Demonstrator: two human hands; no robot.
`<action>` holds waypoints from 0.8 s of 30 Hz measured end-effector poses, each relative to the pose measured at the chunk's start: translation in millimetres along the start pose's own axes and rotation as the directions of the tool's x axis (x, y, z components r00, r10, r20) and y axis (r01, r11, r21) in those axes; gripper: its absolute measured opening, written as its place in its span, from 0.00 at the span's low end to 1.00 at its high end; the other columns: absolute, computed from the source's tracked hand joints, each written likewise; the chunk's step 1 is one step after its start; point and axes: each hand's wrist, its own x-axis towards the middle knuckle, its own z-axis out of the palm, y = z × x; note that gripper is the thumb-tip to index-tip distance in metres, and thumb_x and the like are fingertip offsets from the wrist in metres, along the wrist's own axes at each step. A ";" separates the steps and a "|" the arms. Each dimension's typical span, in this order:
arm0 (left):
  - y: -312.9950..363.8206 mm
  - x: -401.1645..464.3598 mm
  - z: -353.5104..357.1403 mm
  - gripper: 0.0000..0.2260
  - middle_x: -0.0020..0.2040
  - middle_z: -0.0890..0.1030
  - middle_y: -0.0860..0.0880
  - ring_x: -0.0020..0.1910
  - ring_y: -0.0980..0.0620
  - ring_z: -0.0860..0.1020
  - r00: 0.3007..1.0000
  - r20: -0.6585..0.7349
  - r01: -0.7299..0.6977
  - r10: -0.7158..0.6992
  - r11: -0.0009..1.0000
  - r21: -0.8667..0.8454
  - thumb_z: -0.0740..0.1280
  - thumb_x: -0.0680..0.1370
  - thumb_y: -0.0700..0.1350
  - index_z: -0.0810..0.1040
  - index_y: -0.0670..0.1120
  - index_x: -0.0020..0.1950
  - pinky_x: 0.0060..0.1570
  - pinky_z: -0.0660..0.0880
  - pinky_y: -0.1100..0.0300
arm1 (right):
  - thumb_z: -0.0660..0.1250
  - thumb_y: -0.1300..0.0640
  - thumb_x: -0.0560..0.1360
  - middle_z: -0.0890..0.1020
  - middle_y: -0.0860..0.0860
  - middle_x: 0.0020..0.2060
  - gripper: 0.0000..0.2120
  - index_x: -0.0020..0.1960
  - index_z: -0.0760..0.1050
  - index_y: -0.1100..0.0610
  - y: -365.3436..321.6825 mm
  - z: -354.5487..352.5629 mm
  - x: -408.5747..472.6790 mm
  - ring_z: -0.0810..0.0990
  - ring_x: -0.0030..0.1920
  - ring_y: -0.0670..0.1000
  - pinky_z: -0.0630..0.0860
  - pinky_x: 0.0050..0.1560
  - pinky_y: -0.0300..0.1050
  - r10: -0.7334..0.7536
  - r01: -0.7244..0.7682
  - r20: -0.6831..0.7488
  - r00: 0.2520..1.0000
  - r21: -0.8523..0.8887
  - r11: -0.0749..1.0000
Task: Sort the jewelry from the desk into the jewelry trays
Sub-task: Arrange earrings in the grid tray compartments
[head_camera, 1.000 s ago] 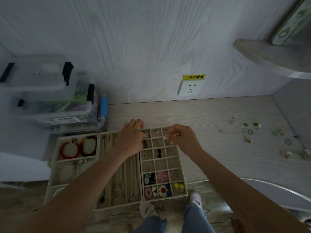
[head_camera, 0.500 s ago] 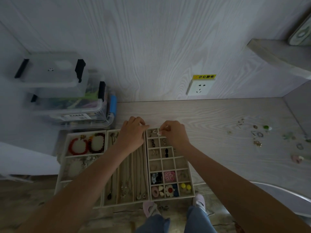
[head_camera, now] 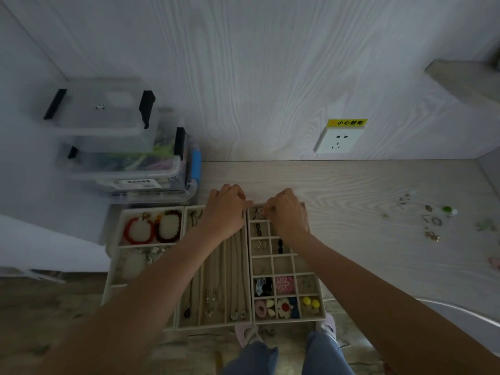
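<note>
Both hands curl over the beige gridded jewelry tray's [head_camera: 286, 262] far cells, right hand [head_camera: 288, 212] seemingly pinching a tiny silvery earring [head_camera: 261, 211], left hand [head_camera: 226, 209] steadying; a fumble drops it into the wrong cell.

You are looking at a dim, bluish, soft picture with no hard shadows or glare. The wide lens bends the wall [head_camera: 243, 63] and desk [head_camera: 365, 185] toward the edges, and the storage boxes [head_camera: 113, 136] at left are smeared.
</note>
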 end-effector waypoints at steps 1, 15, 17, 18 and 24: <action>0.8 0.2 0.0 0.22 0.64 0.70 0.50 0.65 0.50 0.65 1.000 -0.001 0.005 -0.005 1.000 0.002 0.62 0.76 0.39 0.71 0.55 0.69 0.61 0.61 0.53 | 0.66 0.56 0.76 0.73 0.51 0.54 0.09 0.51 0.80 0.59 0.9 1.1 0.6 0.74 0.44 0.49 0.67 0.37 0.39 0.008 -0.008 -0.009 1.000 -0.003 1.000; 5.4 -0.7 -4.8 0.23 0.64 0.70 0.50 0.65 0.50 0.65 1.000 0.004 0.019 -0.019 1.000 0.015 0.62 0.76 0.39 0.71 0.54 0.69 0.62 0.61 0.54 | 0.67 0.62 0.75 0.69 0.54 0.56 0.15 0.61 0.77 0.56 2.0 -14.9 -0.8 0.71 0.55 0.53 0.75 0.46 0.45 -0.297 0.328 0.142 0.944 -0.342 0.880; 5.8 -1.3 -4.5 0.23 0.64 0.70 0.50 0.65 0.50 0.65 1.000 -0.001 0.017 -0.017 1.000 0.015 0.62 0.76 0.39 0.70 0.54 0.69 0.62 0.61 0.53 | 0.66 0.61 0.76 0.68 0.55 0.56 0.16 0.63 0.75 0.57 2.0 -16.4 -1.7 0.71 0.55 0.53 0.72 0.45 0.43 -0.311 0.356 0.178 0.934 -0.356 0.864; 6.0 -1.6 -4.4 0.22 0.64 0.70 0.49 0.65 0.50 0.65 1.000 0.000 0.015 -0.015 1.000 0.019 0.62 0.76 0.39 0.71 0.54 0.69 0.63 0.61 0.53 | 0.66 0.61 0.76 0.68 0.55 0.57 0.16 0.63 0.75 0.58 1.6 -16.5 -2.4 0.71 0.56 0.54 0.70 0.44 0.42 -0.313 0.364 0.194 0.930 -0.365 0.857; 6.3 -2.0 -4.5 0.21 0.64 0.70 0.49 0.65 0.50 0.65 1.000 0.011 0.012 -0.012 0.999 0.030 0.62 0.76 0.40 0.71 0.54 0.69 0.62 0.62 0.53 | 0.64 0.64 0.75 0.69 0.55 0.57 0.12 0.57 0.77 0.59 2.5 -11.0 -5.5 0.71 0.55 0.52 0.67 0.38 0.41 -0.321 0.380 0.209 0.924 -0.399 0.835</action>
